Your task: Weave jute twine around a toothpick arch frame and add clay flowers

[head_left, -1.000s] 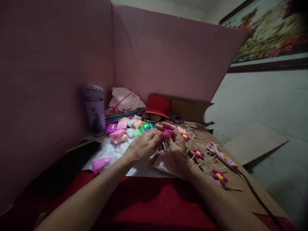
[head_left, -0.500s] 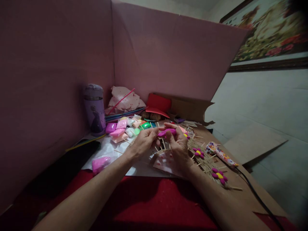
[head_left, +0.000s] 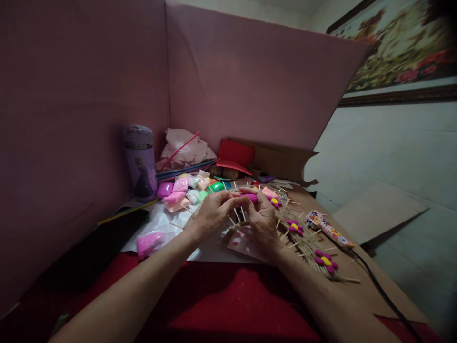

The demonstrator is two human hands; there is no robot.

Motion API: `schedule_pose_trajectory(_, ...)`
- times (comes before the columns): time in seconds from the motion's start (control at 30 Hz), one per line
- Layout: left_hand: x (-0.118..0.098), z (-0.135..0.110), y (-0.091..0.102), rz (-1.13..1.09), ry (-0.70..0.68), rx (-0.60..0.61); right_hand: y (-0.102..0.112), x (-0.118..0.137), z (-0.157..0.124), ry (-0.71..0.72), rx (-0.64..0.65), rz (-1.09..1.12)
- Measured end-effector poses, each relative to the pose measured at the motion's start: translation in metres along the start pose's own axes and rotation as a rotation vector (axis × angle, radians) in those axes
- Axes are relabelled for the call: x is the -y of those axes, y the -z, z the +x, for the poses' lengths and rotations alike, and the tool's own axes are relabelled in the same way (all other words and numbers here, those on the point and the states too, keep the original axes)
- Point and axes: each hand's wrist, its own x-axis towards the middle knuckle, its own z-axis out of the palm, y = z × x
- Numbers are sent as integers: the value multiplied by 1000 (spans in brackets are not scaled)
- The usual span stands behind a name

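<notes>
A small lump of magenta clay (head_left: 250, 196) sits pinched between the fingertips of both hands over the table. My left hand (head_left: 212, 213) closes on its left end and my right hand (head_left: 262, 216) curls round its right end. Just under and to the right of them lies a ring of straw-like fibres (head_left: 303, 240) stuck with toothpicks and several pink clay flowers with yellow centres (head_left: 325, 261). Beneath my right hand lies a pink patterned sheet (head_left: 243, 243).
A heap of coloured clay packets (head_left: 185, 188) lies behind my left hand, a pink packet (head_left: 148, 243) to its near left. A purple bottle (head_left: 140, 162) stands against the pink cardboard screen (head_left: 250, 81). A patterned glue gun (head_left: 328, 228) with black cord lies at right.
The clay was drawn out into a longer piece half a second ago and is now a shorter lump again; both hands have stayed in place, only the fingers working.
</notes>
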Motion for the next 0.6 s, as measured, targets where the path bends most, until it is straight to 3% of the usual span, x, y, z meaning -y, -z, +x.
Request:
schedule_pose_trajectory(0.37,-8,-3,2,303,-139,159,3,0,1,-11,15,23)
schedule_pose_trajectory(0.6,-12,-5,0,391,-118,96,0,-1,0,11,-81,-8)
